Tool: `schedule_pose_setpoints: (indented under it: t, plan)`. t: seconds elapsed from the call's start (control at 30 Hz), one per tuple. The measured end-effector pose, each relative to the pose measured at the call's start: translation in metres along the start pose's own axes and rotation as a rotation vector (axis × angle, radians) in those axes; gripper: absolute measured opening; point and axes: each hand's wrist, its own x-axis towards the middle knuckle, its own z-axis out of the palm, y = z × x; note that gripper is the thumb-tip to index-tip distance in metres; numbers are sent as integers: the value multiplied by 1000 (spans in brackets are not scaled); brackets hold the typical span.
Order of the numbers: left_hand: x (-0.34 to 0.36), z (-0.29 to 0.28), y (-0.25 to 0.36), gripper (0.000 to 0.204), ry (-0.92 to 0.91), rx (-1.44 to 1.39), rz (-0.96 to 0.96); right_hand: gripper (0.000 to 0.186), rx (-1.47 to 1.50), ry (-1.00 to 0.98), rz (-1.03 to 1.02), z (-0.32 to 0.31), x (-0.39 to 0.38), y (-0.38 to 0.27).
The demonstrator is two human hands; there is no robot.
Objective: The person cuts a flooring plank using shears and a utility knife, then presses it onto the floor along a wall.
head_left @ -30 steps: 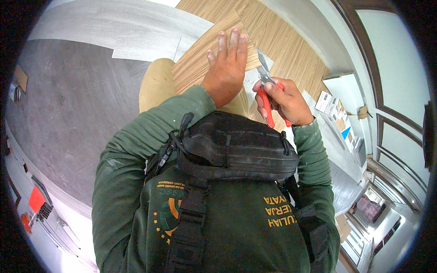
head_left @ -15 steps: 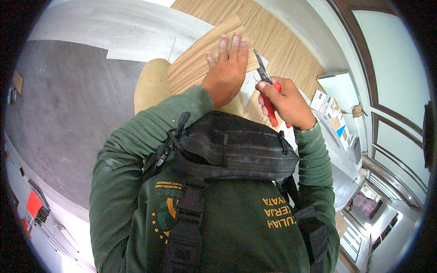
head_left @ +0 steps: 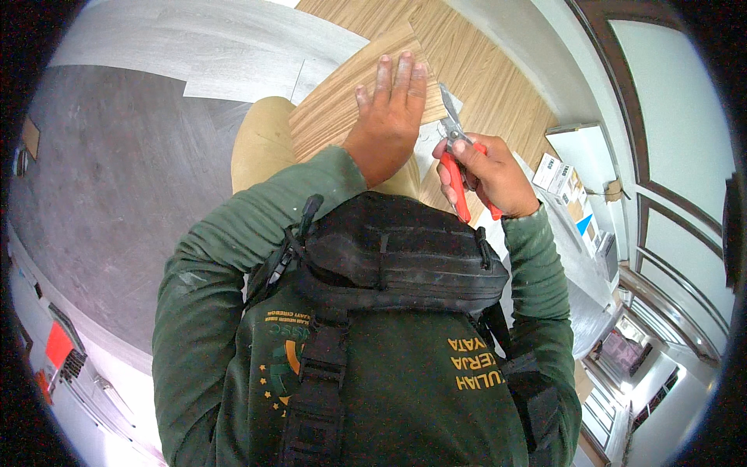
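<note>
My left hand [head_left: 387,122] lies palm down across a light wood-grain plank piece [head_left: 334,105], its fingers apart, over my khaki-clad knee [head_left: 259,148]. In my right hand [head_left: 494,175] are shears with red handles [head_left: 457,191], their metal blades [head_left: 448,105] at the right edge of that piece. A pale sheet [head_left: 432,144] shows beneath the blades, with small dark marks on it. A black bag [head_left: 401,249] is strapped across my front.
Wood-grain flooring [head_left: 498,78] extends ahead and right, pale grey planks [head_left: 156,43] ahead-left, a dark grey floor [head_left: 117,194] at left. White boxes and boards [head_left: 564,191] lie along the right near frosted framed panels [head_left: 654,93]. Red and dark items [head_left: 58,346] sit at lower left.
The plank piece and both hands have shifted slightly, first right and down, then a little back. The shears have tilted slightly in my right hand and still meet the piece's right edge.
</note>
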Motion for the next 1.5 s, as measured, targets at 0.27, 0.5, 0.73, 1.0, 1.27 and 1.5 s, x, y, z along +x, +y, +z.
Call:
schedule_pose_setpoints:
  t: [0.27, 0.5, 0.73, 1.0, 1.27, 1.5]
  plan:
    - [0, -2, -1, 64, 25, -19, 2, 34, 122, -91, -24, -4, 3, 2]
    - [3, -2, 1, 64, 14, -42, -2, 36, -107, 71, 27, 6, -5, -12]
    - [-1, 2, -2, 69, 17, -70, 32, 38, -383, 154, 157, 9, -6, -25]
    - [-2, 5, -4, 72, 26, -84, 18, 36, -140, 100, 63, 8, -3, -16]
    - [-3, 1, -10, 71, 93, -159, 7, 37, 131, -47, 35, 2, 3, -9]
    - [-2, -5, -11, 70, 88, -169, -5, 38, 186, -126, 0, 1, 7, -7]
